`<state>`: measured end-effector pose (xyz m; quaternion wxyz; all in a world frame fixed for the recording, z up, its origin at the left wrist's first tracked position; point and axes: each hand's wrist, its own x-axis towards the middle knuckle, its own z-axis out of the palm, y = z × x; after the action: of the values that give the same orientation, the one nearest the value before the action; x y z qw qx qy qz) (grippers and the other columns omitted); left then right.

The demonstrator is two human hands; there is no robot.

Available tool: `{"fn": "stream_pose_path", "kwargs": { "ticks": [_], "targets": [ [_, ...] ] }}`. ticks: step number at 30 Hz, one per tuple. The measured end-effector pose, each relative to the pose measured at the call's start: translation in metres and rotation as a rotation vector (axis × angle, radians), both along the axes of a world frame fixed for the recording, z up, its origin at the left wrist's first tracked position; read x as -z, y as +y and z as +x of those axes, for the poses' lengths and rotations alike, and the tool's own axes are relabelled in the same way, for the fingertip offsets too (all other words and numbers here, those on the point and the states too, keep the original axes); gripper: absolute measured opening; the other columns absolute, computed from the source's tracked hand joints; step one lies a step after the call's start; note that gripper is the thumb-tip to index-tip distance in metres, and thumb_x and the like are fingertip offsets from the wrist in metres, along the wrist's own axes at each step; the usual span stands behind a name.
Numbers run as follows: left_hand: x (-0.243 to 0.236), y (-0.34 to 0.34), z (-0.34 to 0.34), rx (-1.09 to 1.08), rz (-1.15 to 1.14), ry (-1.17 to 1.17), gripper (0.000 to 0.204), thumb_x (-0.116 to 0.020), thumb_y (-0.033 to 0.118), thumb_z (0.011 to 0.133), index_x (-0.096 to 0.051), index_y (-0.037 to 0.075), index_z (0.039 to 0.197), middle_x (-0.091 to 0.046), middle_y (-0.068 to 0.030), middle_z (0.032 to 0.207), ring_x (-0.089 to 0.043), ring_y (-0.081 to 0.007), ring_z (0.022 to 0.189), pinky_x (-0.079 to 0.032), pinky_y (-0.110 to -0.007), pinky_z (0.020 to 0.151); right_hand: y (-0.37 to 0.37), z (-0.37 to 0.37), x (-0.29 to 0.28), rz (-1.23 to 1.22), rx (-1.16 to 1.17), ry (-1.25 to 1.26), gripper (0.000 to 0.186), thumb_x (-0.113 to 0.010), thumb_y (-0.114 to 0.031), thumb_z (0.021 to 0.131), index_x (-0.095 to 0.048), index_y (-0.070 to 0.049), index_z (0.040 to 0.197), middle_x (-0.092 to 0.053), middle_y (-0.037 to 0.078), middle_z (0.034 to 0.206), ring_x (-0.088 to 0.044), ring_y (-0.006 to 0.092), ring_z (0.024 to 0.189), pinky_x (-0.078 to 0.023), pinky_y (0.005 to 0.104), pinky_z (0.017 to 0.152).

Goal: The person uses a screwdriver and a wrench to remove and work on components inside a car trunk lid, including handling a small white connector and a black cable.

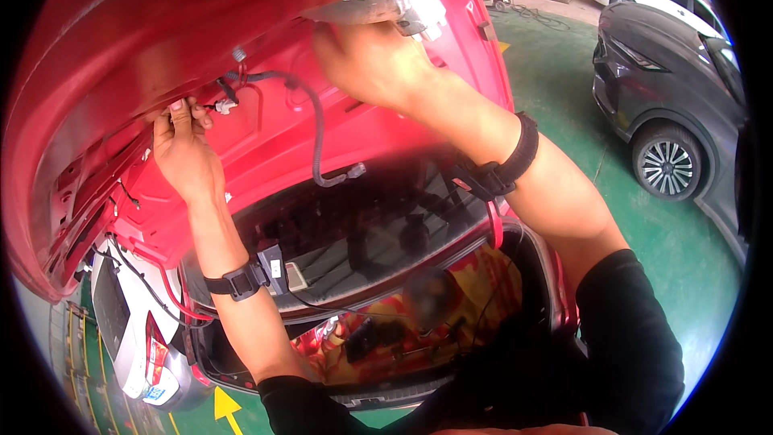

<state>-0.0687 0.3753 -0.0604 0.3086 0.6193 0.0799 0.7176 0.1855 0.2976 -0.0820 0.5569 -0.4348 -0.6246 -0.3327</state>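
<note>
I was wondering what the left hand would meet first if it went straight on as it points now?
The left hand would probably meet the raised red tailgate directly above it, though depth there is unclear.

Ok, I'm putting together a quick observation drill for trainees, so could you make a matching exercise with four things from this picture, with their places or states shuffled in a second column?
Things:
1. Left hand
2. Right hand
3. Ribbed tube
4. Dark grey car

Places or states:
A. Parked on the green floor at the picture's right
B. Fingers up at the red panel, near a small white connector
C. Hanging in a bend, with a plug at its lower end
D. Raised near the picture's top edge, farther right than the other hand

Right pairs: 1-B, 2-D, 3-C, 4-A
</note>
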Motion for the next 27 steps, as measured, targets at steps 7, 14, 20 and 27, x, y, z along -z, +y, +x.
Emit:
{"fn": "stream_pose_path", "kwargs": {
  "ticks": [7,14,20,27],
  "targets": [
    [0.008,-0.003,0.001,0.001,-0.04,-0.013,0.012,-0.057,0.011,0.101,-0.062,0.0,0.101,-0.062,-0.0067,0.085,-0.053,-0.0116,0.07,-0.045,-0.026,0.065,0.006,0.0,-0.003,-0.16,0.05,-0.11,0.015,-0.053,-0.009,0.088,-0.065,-0.003,0.094,-0.066,0.018,0.089,-0.067,0.0349,0.073,-0.056,0.0453,0.064],
    [0.013,0.002,0.004,0.006,-0.052,-0.014,0.014,-0.058,0.012,0.101,-0.063,0.0,0.104,-0.062,-0.0053,0.085,-0.053,-0.0104,0.069,-0.044,-0.024,0.063,0.017,0.003,0.0,-0.079,0.015,-0.098,0.028,-0.055,-0.028,0.095,-0.068,-0.008,0.11,-0.069,0.019,0.103,-0.069,0.0339,0.09,-0.057,0.043,0.074],
    [0.02,0.0,0.006,-0.002,-0.077,-0.047,0.017,-0.057,0.012,0.101,-0.063,-0.001,0.11,-0.062,-0.0044,0.084,-0.053,-0.0103,0.07,-0.044,-0.025,0.061,0.01,-0.014,-0.008,-0.187,-0.046,0.201,0.032,-0.055,-0.034,0.096,-0.068,-0.008,0.108,-0.069,0.019,0.092,-0.068,0.0347,0.087,-0.055,0.0439,0.073],
    [0.059,-0.042,0.025,-0.239,-0.062,-0.058,0.022,-0.054,0.013,0.102,-0.062,-0.003,0.114,-0.058,-0.0033,0.082,-0.052,-0.0102,0.07,-0.043,-0.025,0.06,0.009,0.004,-0.002,-0.115,-0.005,0.06,0.035,-0.055,-0.032,0.096,-0.065,-0.005,0.116,-0.068,0.021,0.095,-0.067,0.0375,0.091,-0.053,0.0466,0.081]
  ]
}}
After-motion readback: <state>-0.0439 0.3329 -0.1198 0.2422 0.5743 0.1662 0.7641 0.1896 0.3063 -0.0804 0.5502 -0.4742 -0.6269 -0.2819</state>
